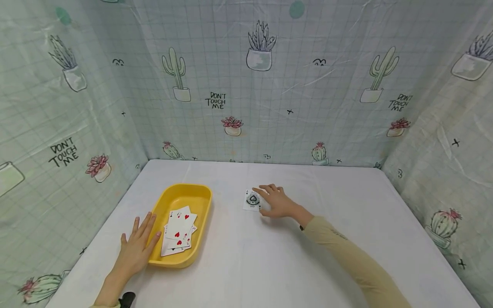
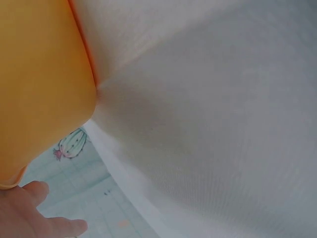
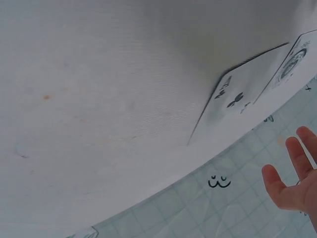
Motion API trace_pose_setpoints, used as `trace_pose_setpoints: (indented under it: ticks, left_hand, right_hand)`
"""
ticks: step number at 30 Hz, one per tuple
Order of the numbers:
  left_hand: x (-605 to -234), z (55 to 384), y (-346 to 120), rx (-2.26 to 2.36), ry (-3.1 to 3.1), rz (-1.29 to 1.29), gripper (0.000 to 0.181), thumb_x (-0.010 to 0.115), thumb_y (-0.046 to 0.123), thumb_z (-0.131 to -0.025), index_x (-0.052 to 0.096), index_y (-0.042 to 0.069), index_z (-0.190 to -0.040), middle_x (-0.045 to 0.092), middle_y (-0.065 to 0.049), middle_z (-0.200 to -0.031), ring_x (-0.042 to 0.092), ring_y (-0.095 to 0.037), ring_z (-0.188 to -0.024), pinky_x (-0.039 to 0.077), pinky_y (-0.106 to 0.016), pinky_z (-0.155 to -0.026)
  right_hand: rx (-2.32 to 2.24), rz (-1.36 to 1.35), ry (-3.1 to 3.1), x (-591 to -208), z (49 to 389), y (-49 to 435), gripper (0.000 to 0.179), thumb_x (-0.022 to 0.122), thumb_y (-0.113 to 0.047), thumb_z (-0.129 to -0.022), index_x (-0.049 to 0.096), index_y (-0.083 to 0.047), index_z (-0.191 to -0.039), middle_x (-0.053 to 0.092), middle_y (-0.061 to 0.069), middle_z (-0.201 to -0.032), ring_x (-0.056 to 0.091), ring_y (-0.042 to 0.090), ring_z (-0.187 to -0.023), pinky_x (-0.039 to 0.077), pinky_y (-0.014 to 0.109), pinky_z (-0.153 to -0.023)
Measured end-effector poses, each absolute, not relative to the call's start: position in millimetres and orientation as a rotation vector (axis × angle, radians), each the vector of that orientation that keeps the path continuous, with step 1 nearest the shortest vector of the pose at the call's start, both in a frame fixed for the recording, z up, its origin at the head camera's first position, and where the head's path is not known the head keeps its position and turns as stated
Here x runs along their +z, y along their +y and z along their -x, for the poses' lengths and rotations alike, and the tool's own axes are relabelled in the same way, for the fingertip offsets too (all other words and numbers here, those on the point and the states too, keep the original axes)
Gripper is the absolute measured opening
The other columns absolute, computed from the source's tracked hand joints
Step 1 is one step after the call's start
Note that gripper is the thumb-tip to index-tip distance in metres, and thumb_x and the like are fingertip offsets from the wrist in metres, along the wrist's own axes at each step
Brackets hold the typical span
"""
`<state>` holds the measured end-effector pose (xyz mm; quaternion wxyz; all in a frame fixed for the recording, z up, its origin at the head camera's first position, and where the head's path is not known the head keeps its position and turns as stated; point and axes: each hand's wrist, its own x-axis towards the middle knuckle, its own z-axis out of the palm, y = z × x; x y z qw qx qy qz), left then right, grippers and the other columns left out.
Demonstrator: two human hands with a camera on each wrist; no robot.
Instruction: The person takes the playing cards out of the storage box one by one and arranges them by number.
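My left hand [image 1: 132, 252] lies against the left rim of a yellow plastic tray [image 1: 210, 201], its fingers straight and spread. In the left wrist view, the fingers of that hand [image 2: 29, 213] show beside the tray [image 2: 44, 69]. Several playing cards [image 1: 179, 222] lie face up and overlapping in it, a two of hearts on top. My right hand [image 1: 278, 202] reaches over an ace of spades [image 1: 252, 199] on the table, fingers and thumb parted. The right wrist view shows a club card [image 3: 237, 94] beside the ace of spades [image 3: 293, 64]; the head view hides it behind this hand [image 3: 297, 173].
A white cloth [image 1: 239, 265] covers the table. Fabric sheets [image 1: 215, 128] printed with cacti hang along its back and both sides. The tray stands at the left, with the spade card behind and to its right. A dark band [image 1: 127, 299] sits at the left wrist.
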<state>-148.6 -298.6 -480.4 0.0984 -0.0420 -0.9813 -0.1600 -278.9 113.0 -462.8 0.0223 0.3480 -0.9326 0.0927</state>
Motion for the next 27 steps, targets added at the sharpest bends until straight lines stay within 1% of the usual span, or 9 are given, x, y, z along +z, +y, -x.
trace_pose_setpoints:
  ticks: [9, 15, 20, 22, 27]
  left_hand:
    - [-479, 148, -298, -0.477, -2.904, 0.12, 0.059, 0.033, 0.039, -0.095, 0.01, 0.017, -0.145, 0.017, -0.015, -0.149, 0.002, -0.042, -0.136, 0.007, -0.078, -0.089]
    - [-479, 147, -298, -0.467, -2.893, 0.118, 0.059, 0.033, 0.04, -0.095, 0.011, 0.017, -0.145, 0.019, -0.015, -0.148, 0.007, -0.044, -0.135, 0.009, -0.078, -0.089]
    - [-478, 146, -298, -0.473, -2.899, 0.119, 0.059, 0.033, 0.04, -0.095, 0.011, 0.017, -0.145, 0.018, -0.015, -0.149, 0.003, -0.042, -0.136, 0.008, -0.078, -0.089]
    - [-478, 146, -298, -0.481, -2.904, 0.121, 0.059, 0.033, 0.039, -0.095, 0.01, 0.017, -0.145, 0.017, -0.015, -0.149, 0.001, -0.041, -0.136, 0.007, -0.078, -0.089]
    - [-478, 146, -297, -0.485, -2.898, 0.118, 0.059, 0.032, 0.04, -0.095, 0.011, 0.016, -0.144, 0.018, -0.016, -0.148, 0.0, -0.041, -0.137, 0.007, -0.077, -0.09]
  right_hand:
    - [0.318, -1.171, -2.831, -456, 275, 88, 0.069, 0.054, -0.038, -0.084, 0.022, -0.018, -0.142, 0.033, 0.015, -0.14, 0.033, 0.031, -0.123, 0.031, 0.055, -0.091]
    - [0.329, -1.233, -2.794, -456, 272, 69, 0.067, 0.054, -0.038, -0.085, 0.023, -0.019, -0.141, 0.034, 0.014, -0.139, 0.034, 0.027, -0.122, 0.032, 0.052, -0.089]
    - [0.303, -1.275, -2.774, -456, 268, 53, 0.068, 0.052, -0.04, -0.085, 0.022, -0.02, -0.142, 0.032, 0.01, -0.141, 0.033, 0.025, -0.122, 0.032, 0.048, -0.089]
    - [0.314, -1.296, -2.767, -454, 267, 46, 0.068, 0.052, -0.04, -0.085, 0.022, -0.02, -0.142, 0.032, 0.009, -0.141, 0.033, 0.025, -0.123, 0.032, 0.048, -0.09]
    - [0.294, -1.339, -2.774, -450, 260, 29, 0.067, 0.052, -0.04, -0.085, 0.021, -0.021, -0.142, 0.03, 0.008, -0.143, 0.031, 0.023, -0.124, 0.032, 0.048, -0.092]
